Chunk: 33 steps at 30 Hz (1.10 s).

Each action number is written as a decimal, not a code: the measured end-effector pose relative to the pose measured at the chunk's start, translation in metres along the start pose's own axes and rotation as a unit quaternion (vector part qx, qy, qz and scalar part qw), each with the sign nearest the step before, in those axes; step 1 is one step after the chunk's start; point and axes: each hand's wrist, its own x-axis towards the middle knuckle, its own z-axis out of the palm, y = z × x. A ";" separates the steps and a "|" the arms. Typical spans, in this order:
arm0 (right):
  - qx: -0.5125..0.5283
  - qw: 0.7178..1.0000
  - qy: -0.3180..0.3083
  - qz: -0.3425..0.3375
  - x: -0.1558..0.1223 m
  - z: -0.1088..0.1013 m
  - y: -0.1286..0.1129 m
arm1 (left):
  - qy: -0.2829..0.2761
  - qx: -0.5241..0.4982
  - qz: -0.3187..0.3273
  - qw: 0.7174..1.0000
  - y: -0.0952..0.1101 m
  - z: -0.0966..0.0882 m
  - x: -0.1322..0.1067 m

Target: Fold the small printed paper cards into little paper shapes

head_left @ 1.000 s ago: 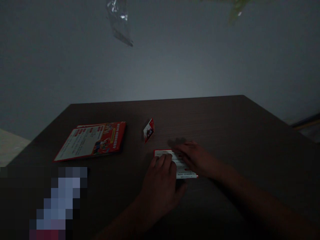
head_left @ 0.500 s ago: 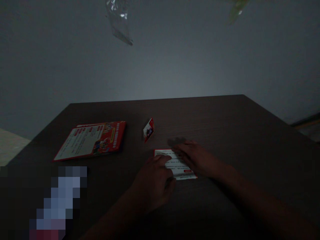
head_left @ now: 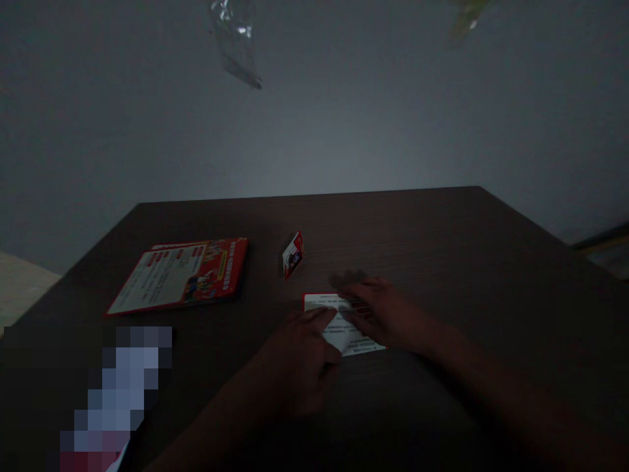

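Observation:
A small white sheet with a red border [head_left: 339,328] lies on the dark wooden table [head_left: 442,236] in front of me. My left hand [head_left: 299,364] pinches the sheet's near left part, fingers curled, and lifts a fold of it. My right hand [head_left: 381,311] lies flat over the sheet's right side, fingers stretched toward the left and pressing it down. The light is dim, so the fine grip of the fingers is hard to see.
A red and white printed booklet [head_left: 179,275] lies flat at the left of the table. A small folded red and white piece [head_left: 293,254] stands just beyond the sheet. A clear plastic wrapper [head_left: 236,42] hangs against the grey wall above.
My left hand slid back toward me off the sheet and now lifts its near edge into a fold. My right hand stayed on the sheet's right side.

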 end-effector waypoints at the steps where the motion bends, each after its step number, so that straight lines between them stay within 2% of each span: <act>1: -0.002 1.000 -0.002 0.003 -0.001 -0.001 -0.002 | -0.003 0.002 0.005 1.000 0.000 -0.001 -0.001; 6: -0.017 1.000 -0.015 0.010 -0.003 -0.003 -0.007 | 0.016 0.014 0.010 1.000 -0.001 0.001 -0.002; 16: -0.019 1.000 0.000 -0.023 0.006 0.002 0.004 | 0.064 0.045 -0.002 0.997 -0.003 0.008 0.003; 21: 0.005 1.000 0.020 -0.006 0.003 0.002 0.000 | 0.065 0.046 -0.002 0.997 -0.005 0.009 0.003; 33: 0.034 0.999 -0.002 -0.002 -0.005 0.005 -0.009 | 0.052 0.038 -0.003 0.998 -0.005 0.010 0.003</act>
